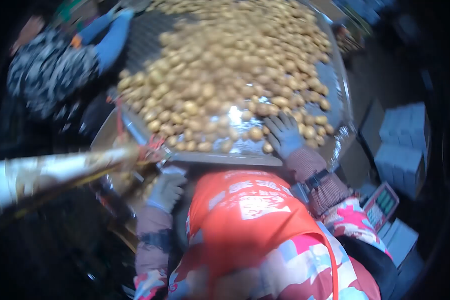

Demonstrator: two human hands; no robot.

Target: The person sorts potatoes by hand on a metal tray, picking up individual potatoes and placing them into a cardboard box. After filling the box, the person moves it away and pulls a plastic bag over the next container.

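Note:
My right hand (285,134), in a grey glove, lies with its fingers spread on the potatoes (205,90) near the front edge of a large sorting table (225,159). A few potatoes touch or lie close to its fingertips. Below the table's front edge, at the left, is my left hand (167,191), also gloved. It is beside an open carton (105,132) with potatoes inside. Its fingers look bent, but blur hides whether they grip anything.
A long white pole or tube (60,172) juts in from the left, close to my left hand. Another person with blue sleeves (110,42) stands at the table's left side. To the right are stacked white boxes (402,145) and a scale display (382,205).

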